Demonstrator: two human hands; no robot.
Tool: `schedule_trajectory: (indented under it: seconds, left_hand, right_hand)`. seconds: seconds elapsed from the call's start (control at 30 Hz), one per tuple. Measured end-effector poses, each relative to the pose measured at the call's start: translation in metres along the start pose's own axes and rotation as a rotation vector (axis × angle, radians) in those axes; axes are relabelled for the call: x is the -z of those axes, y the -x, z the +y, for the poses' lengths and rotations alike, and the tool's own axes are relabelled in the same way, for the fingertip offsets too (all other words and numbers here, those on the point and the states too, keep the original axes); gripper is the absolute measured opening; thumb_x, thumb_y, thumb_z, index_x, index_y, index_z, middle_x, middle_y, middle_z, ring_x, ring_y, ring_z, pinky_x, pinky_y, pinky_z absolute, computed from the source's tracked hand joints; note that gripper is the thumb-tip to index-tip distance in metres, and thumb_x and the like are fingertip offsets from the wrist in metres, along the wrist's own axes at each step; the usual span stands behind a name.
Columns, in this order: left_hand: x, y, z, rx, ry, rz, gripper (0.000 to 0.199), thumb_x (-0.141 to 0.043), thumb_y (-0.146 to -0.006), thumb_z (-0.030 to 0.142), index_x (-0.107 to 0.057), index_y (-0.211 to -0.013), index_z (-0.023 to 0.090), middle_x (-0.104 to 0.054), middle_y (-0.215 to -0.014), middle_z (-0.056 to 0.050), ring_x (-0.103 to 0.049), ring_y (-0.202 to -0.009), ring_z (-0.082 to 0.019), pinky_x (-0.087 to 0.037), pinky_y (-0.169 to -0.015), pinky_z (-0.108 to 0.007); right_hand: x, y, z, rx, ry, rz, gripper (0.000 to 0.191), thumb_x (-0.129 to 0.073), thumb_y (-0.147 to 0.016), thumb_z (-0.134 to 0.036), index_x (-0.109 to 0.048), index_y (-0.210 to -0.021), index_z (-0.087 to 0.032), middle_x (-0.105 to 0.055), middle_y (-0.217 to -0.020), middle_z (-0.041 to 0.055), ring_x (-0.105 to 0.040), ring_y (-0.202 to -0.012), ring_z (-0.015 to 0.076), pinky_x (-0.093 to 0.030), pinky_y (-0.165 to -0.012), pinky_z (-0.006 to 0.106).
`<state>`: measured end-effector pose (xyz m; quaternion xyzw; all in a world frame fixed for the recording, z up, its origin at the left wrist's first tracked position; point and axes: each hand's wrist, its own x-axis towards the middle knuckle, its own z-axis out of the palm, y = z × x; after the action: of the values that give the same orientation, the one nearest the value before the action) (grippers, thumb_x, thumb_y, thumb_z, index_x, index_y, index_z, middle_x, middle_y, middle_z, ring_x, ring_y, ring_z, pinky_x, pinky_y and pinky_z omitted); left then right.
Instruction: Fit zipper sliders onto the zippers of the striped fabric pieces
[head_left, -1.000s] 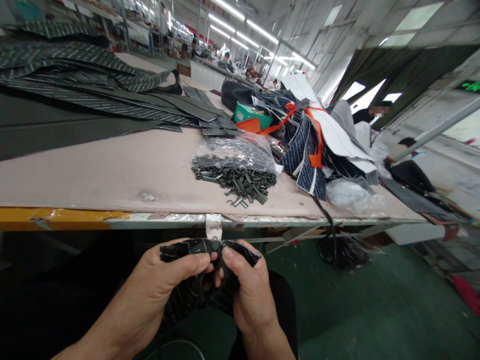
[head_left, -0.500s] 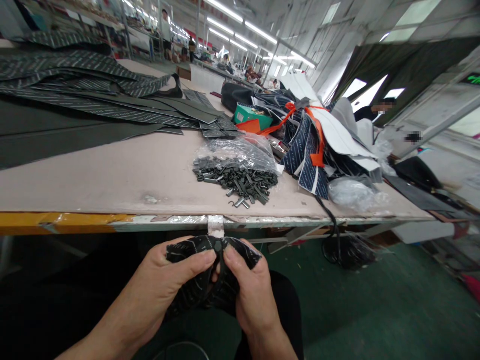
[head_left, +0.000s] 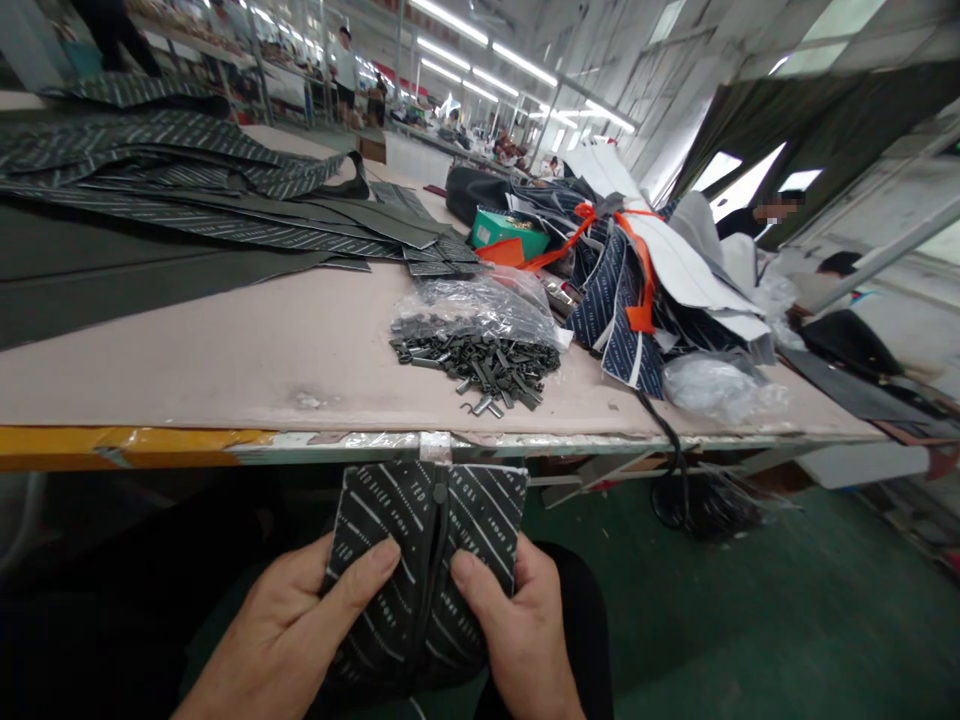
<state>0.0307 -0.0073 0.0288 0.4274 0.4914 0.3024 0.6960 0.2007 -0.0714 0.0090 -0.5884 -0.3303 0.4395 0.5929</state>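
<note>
Below the table's front edge, a black fabric panel (head_left: 390,590) printed with white diagonal lettering is held up in front of me. A dark zipper (head_left: 433,570) runs down its middle, with a small dark piece at the top. My left hand (head_left: 300,610) grips the panel's left side, thumb flat on the front and fingers behind. On the right side, my right hand (head_left: 517,620) pinches it the same way. The fingers behind the fabric are hidden. Beyond the panel, a pile of small dark metal pieces (head_left: 487,365) spills from a clear plastic bag (head_left: 487,300) on the table.
Long dark strips (head_left: 225,235) cover the table's left side. A green box (head_left: 510,232), orange ties (head_left: 641,270) and navy printed pieces (head_left: 622,320) lie at the right. The table edge (head_left: 360,445) runs just above my hands. Several people are in the background.
Both hands have moved down along the panel, thumbs now lower and further apart at the top. The panel, bunched before, is now spread flatter, showing its print and zipper.
</note>
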Motion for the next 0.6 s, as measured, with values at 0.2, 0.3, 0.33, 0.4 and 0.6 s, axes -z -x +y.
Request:
schedule_trajectory:
  seconds: [0.2, 0.3, 0.33, 0.4, 0.6]
  left_hand:
    - [-0.012, -0.025, 0.049, -0.316, -0.26, 0.147, 0.026, -0.075, -0.082, 0.047, -0.079, -0.073, 0.023, -0.08, -0.071, -0.001, -0.07, -0.07, -0.026, -0.053, -0.064, -0.026]
    - [-0.018, -0.039, 0.072, -0.568, -0.39, 0.262, 0.02, -0.075, -0.083, 0.037, -0.079, -0.069, 0.024, -0.079, -0.069, 0.001, -0.066, -0.07, -0.024, -0.047, -0.066, -0.024]
    - [-0.019, -0.041, 0.075, -0.603, -0.385, 0.269, 0.017, -0.075, -0.083, 0.036, -0.08, -0.071, 0.025, -0.079, -0.07, 0.002, -0.066, -0.071, -0.024, -0.046, -0.066, -0.025]
    - [-0.019, -0.041, 0.073, -0.575, -0.291, 0.229, 0.014, -0.077, -0.083, 0.036, -0.083, -0.079, 0.025, -0.082, -0.076, 0.001, -0.068, -0.075, -0.026, -0.047, -0.068, -0.025]
    - [-0.012, 0.002, 0.032, -0.363, 0.114, -0.128, 0.031, -0.074, -0.087, 0.051, -0.084, -0.091, 0.022, -0.083, -0.078, -0.002, -0.074, -0.08, -0.025, -0.056, -0.072, -0.027]
  right_hand:
    - [-0.012, -0.042, -0.043, 0.14, 0.111, 0.03, 0.016, -0.076, -0.082, -0.031, -0.079, -0.088, -0.017, -0.076, -0.081, 0.0026, -0.064, -0.074, 0.02, -0.054, -0.07, 0.03]
    - [-0.018, -0.07, -0.061, 0.229, 0.17, 0.026, 0.014, -0.075, -0.081, -0.03, -0.078, -0.086, -0.018, -0.075, -0.08, 0.0014, -0.064, -0.073, 0.0201, -0.053, -0.069, 0.03]
    - [-0.018, -0.076, -0.064, 0.248, 0.179, 0.018, 0.014, -0.075, -0.08, -0.03, -0.078, -0.086, -0.018, -0.075, -0.079, 0.0011, -0.064, -0.073, 0.0201, -0.053, -0.068, 0.03]
    - [-0.015, -0.078, -0.066, 0.281, 0.195, -0.004, 0.015, -0.075, -0.081, -0.031, -0.078, -0.087, -0.018, -0.076, -0.08, 0.0013, -0.065, -0.074, 0.0206, -0.053, -0.069, 0.03]
    - [0.014, -0.025, -0.041, 0.022, 0.2, -0.064, 0.028, -0.088, -0.069, -0.046, -0.08, -0.08, -0.022, -0.077, -0.074, 0.007, -0.07, -0.073, 0.0307, -0.055, -0.064, 0.039]
